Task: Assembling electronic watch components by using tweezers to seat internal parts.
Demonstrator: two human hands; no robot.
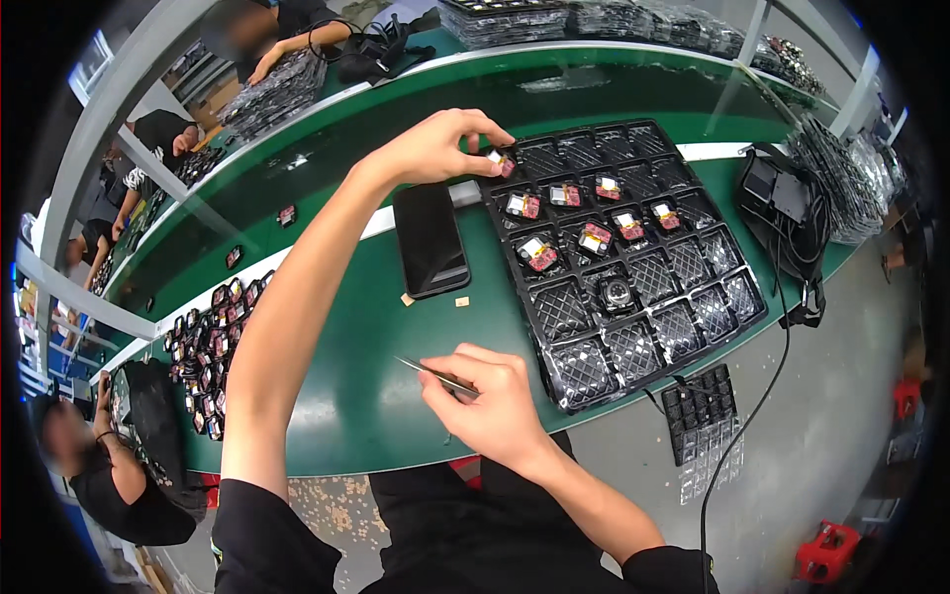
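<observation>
My left hand [445, 147] reaches out over the green bench and pinches a small red and white part [502, 161] at the far left corner of a black compartment tray [584, 374]. Several more of these small parts [539, 253] lie in the tray's upper cells, and a dark round part [616, 293] sits in a middle cell. My right hand [490, 391] rests near the bench's front edge, holding thin metal tweezers [421, 369] that point left.
A black phone [429, 238] lies face up left of the tray. A heap of small parts [213, 337] sits at the bench's left end. Black cables and a bag [787, 203] lie right of the tray. Another person [109, 465] sits at lower left.
</observation>
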